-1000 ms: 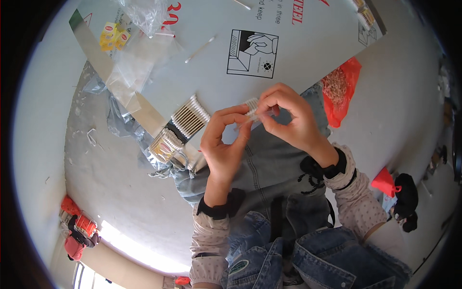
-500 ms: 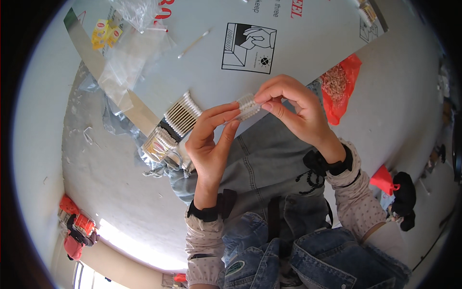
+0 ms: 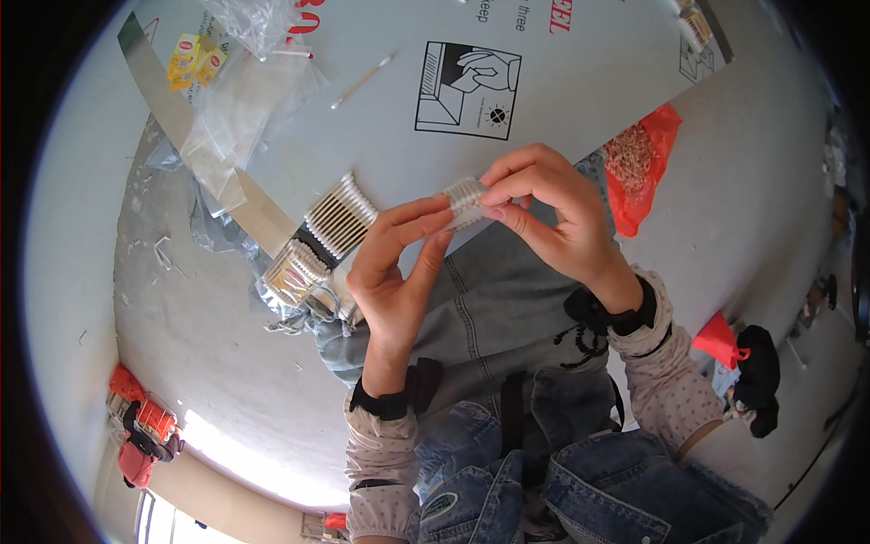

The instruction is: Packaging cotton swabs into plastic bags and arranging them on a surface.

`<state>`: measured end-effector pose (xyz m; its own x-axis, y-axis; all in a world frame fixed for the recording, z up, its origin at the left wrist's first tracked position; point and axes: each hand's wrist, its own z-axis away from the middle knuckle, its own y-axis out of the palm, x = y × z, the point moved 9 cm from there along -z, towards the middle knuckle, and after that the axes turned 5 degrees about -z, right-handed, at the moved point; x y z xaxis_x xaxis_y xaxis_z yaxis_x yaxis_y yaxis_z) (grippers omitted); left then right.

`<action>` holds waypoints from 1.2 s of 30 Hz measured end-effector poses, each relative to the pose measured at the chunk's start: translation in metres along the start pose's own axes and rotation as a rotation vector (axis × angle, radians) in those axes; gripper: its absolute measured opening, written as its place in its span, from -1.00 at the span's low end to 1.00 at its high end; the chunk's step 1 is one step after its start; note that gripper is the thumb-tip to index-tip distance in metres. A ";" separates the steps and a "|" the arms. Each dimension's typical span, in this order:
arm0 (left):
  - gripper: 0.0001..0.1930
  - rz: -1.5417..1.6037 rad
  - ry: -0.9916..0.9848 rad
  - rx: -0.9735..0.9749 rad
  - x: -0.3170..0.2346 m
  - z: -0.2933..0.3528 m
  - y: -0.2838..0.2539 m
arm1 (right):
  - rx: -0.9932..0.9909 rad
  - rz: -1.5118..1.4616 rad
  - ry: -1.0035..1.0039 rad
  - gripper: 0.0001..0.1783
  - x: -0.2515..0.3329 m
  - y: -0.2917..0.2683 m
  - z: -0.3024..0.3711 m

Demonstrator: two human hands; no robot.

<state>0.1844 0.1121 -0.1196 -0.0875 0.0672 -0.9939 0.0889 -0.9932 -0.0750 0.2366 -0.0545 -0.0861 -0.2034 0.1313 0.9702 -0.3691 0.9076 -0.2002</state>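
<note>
A small clear packet of cotton swabs (image 3: 466, 201), its white tips showing in rows, is held up over my lap near the table's edge. Fingers and thumb of my left hand (image 3: 391, 258) pinch its left end. At the other end, my right hand (image 3: 560, 216) closes thumb and fingertips on the packet's edge. Just left of my left hand lies a row of cotton swabs (image 3: 342, 216) with dark sticks. Below that row is another bundle of cotton swabs (image 3: 296, 270), with something yellow and pink showing in it.
On the grey printed tabletop (image 3: 381, 145) lies a single cotton swab (image 3: 362, 82). Clear plastic bags (image 3: 240, 118) and yellow labels (image 3: 193, 62) sit at the far left. Beyond my right hand is a red bag (image 3: 630, 168) of small pinkish pieces. Another packet (image 3: 693, 27) rests far right.
The packet has tilted slightly between my hands, and my right fingertips have shifted a little along its edge. Both hands keep hold of it.
</note>
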 end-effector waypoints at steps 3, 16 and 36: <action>-0.71 -0.053 0.037 0.009 -0.002 0.002 0.001 | -0.015 0.015 -0.024 -0.86 0.003 -0.001 0.000; -0.77 -0.186 0.142 -0.039 -0.014 0.002 0.000 | -0.032 0.032 -0.053 -0.85 0.002 0.000 0.010; -0.81 -0.452 0.381 0.060 -0.057 -0.025 0.009 | -0.077 0.080 0.007 -0.91 0.017 -0.010 0.002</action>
<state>0.2152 0.1013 -0.0652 0.2595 0.5032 -0.8243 0.0684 -0.8610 -0.5040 0.2350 -0.0619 -0.0680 -0.2234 0.2072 0.9525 -0.2809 0.9220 -0.2664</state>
